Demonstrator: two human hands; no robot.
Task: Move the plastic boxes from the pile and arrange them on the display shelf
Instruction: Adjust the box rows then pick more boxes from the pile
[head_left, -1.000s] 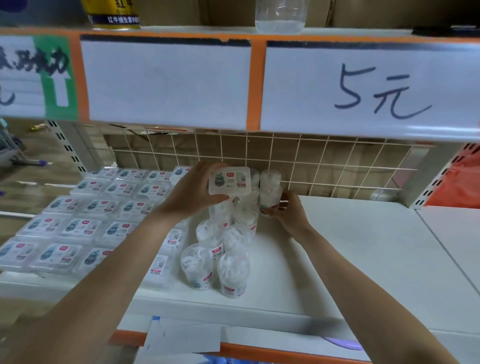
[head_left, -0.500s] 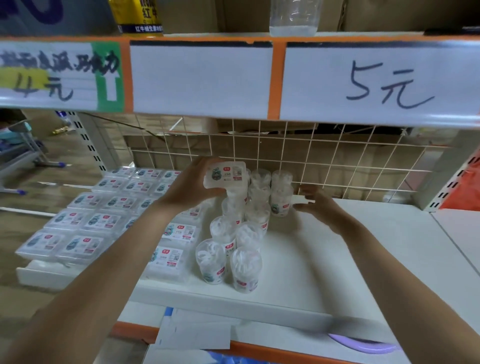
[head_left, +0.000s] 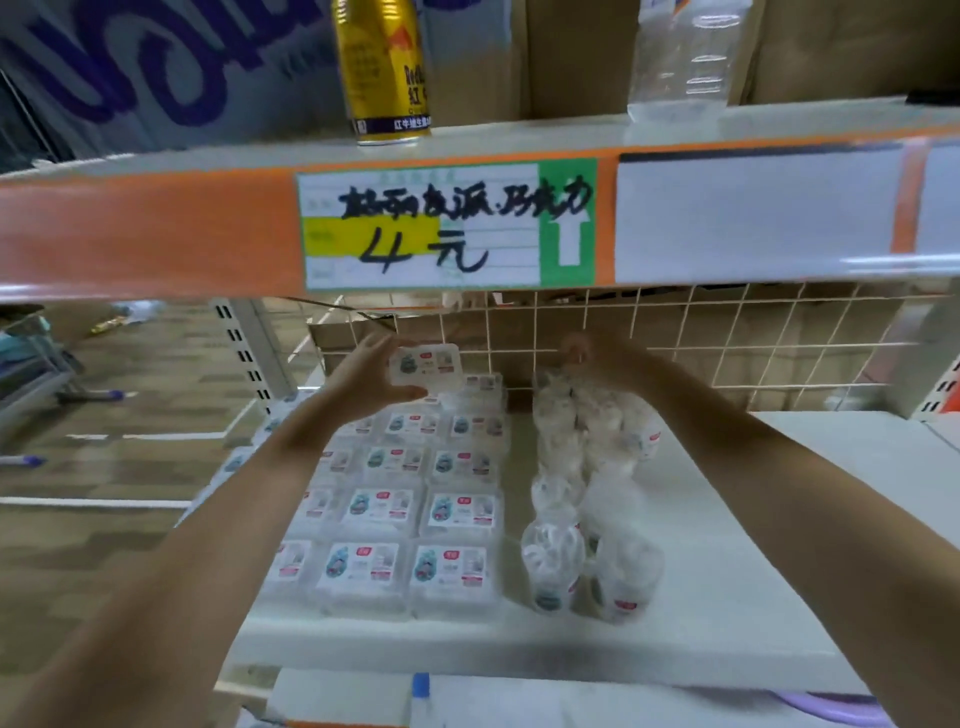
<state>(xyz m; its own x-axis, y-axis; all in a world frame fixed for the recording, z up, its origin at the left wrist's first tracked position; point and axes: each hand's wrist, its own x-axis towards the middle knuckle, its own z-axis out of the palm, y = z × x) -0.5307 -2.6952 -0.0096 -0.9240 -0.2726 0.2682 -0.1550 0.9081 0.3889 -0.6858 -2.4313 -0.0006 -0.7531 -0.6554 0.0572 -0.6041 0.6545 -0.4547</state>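
My left hand (head_left: 363, 379) holds a clear rectangular plastic box (head_left: 427, 365) with a printed label, raised above the back rows of the shelf. Below it, several identical flat boxes (head_left: 395, 506) lie in neat rows on the white display shelf (head_left: 753, 561). My right hand (head_left: 597, 358) reaches to the back of the shelf by the wire grid, above two rows of round clear tubs (head_left: 587, 525). Motion blur hides whether that hand holds anything.
The upper shelf edge (head_left: 156, 234) with a "4元" price tag (head_left: 421, 231) hangs just above my hands. A gold can (head_left: 384, 73) and a clear bottle (head_left: 680, 57) stand on it. A wire grid (head_left: 727, 338) backs the shelf. Bare white shelf lies right of the tubs.
My view swung left and up. My left hand carried the box further back over the rows, and my right hand rose from the shelf surface to the rear tubs.
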